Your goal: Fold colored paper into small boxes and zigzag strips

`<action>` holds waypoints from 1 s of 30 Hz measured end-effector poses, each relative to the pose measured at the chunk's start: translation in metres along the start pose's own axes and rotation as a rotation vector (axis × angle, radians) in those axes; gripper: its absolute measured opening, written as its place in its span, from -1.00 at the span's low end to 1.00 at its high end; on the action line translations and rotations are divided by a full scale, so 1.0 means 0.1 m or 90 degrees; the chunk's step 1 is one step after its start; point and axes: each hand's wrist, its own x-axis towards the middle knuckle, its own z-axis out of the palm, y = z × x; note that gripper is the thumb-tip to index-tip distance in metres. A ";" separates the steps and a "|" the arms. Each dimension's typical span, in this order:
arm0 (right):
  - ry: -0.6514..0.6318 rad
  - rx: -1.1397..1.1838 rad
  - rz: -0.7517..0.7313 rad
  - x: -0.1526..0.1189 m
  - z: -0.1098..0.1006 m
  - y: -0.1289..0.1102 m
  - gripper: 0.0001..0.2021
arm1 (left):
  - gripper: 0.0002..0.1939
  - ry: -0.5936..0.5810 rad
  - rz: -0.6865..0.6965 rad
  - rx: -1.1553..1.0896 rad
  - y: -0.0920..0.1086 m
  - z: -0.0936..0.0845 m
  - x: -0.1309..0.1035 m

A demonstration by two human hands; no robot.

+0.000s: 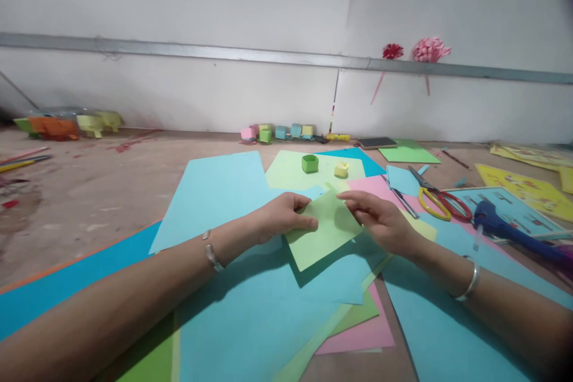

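Note:
My left hand [286, 216] pinches a light green sheet of paper [323, 236] by its left edge, thumb on top and fingers beneath. At the upper right edge of that sheet is my right hand [380, 221], its index finger along the corner and the other fingers curled under and partly hidden. The sheet is held tilted just above light blue paper [268, 310] and casts a shadow on it. Behind it, a small green paper box [310, 163] and a small yellow paper piece [341, 169] rest on a pale green sheet [286, 170].
Scissors with yellow and red handles [443, 200], a craft knife or pen-like tool [403, 198] and a blue glue gun [514, 227] lie at the right. Small paper cubes [280, 132] and a phone [377, 143] stand along the wall. Orange paper shapes [54, 128] sit far left.

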 end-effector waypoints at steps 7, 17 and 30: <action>0.014 -0.106 -0.132 0.02 -0.05 0.09 -0.80 | -0.77 -0.024 -0.017 -0.014 0.00 -0.02 0.00; 0.052 -0.045 -0.039 -0.01 -0.01 0.03 -0.82 | -0.81 -0.011 0.159 0.213 -0.02 0.14 -0.04; 0.070 -0.097 0.003 -0.04 0.05 -0.02 -0.77 | -0.61 -0.067 0.104 0.205 0.08 0.15 -0.15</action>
